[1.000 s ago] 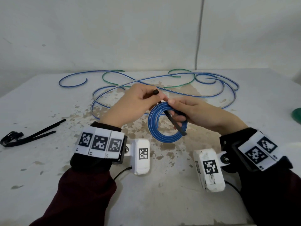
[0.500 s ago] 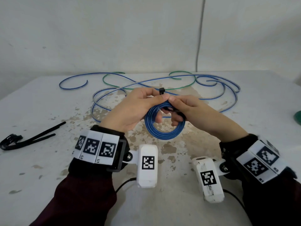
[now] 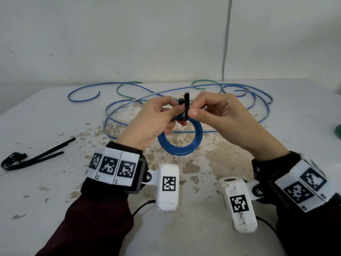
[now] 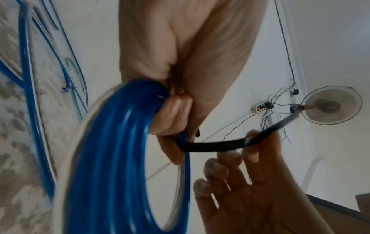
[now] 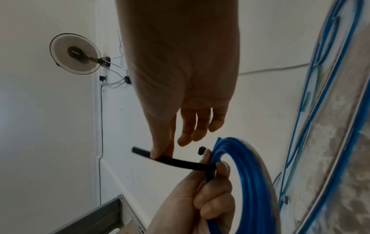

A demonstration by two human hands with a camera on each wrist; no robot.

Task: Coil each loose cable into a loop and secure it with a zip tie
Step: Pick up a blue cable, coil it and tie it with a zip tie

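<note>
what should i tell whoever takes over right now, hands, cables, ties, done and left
Left hand grips the blue coil at its top, above the table.
Right hand pinches the black zip tie wrapped around the coil; its head looks unthreaded.
Done: one cable coiled.
Left: thread and tighten the tie, then coil the loose cables behind. Spare ties lie far left.
</note>
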